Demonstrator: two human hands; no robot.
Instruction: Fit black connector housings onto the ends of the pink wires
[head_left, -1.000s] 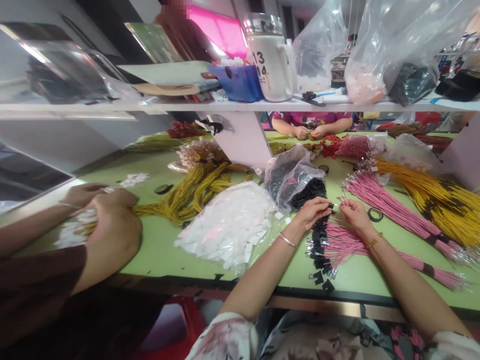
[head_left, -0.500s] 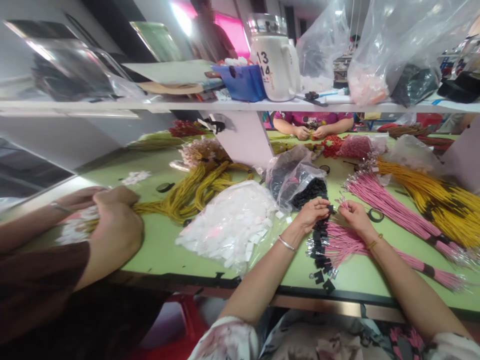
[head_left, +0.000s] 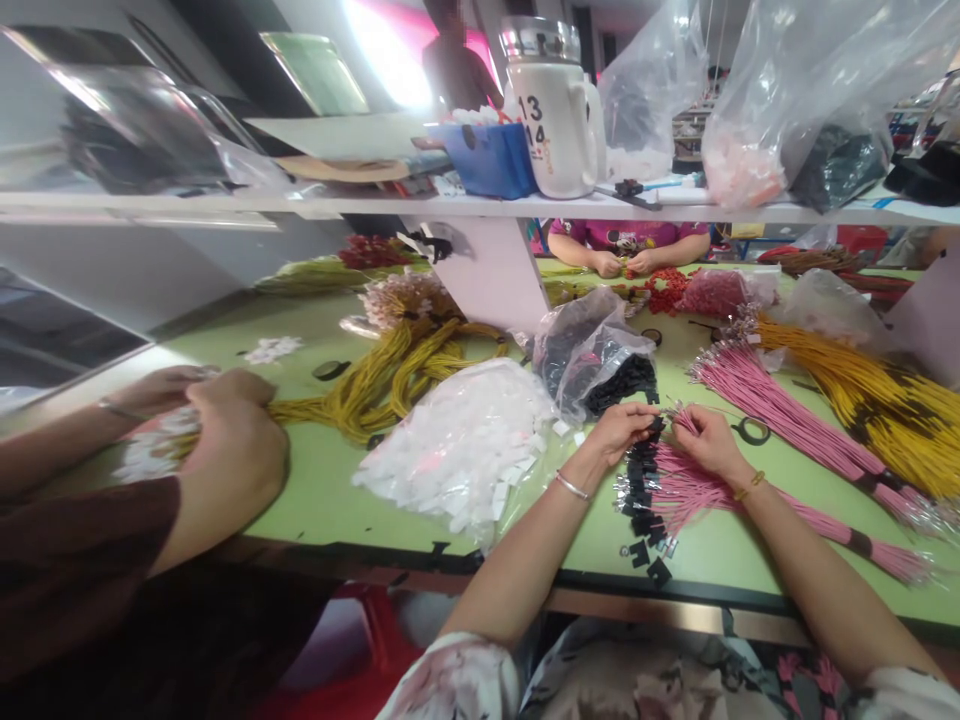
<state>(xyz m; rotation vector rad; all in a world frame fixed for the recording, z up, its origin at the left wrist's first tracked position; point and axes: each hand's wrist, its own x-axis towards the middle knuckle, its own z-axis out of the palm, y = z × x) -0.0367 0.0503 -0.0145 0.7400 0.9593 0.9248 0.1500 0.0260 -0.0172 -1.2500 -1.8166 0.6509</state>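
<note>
My left hand [head_left: 621, 433] pinches a small black plastic connector [head_left: 657, 424] between thumb and fingertips. Close beside it, my right hand [head_left: 709, 443] is closed on thin pink wires [head_left: 681, 408], their ends pointing toward the connector. Whether a wire tip sits inside the connector is too small to tell. Below both hands, a bundle of pink wires [head_left: 814, 516] lies fanned out, with metal tips at its spread end. A strip of black connectors [head_left: 641, 492] runs down the table beside these tips, with several loose ones at the front edge.
Left of my arm lies a clear bag of white connectors [head_left: 457, 445]. Behind are an opened bag of black parts [head_left: 585, 345] and a tape roll [head_left: 752, 430]. More pink and yellow wire bundles [head_left: 862, 385] lie right. A co-worker's hands [head_left: 232, 420] work at left; a shelf [head_left: 450, 208] crosses above.
My hands have come closer together, and the wire ends in my right hand now meet the area of the black connector. The bundles and bags on the table stay where they were.
</note>
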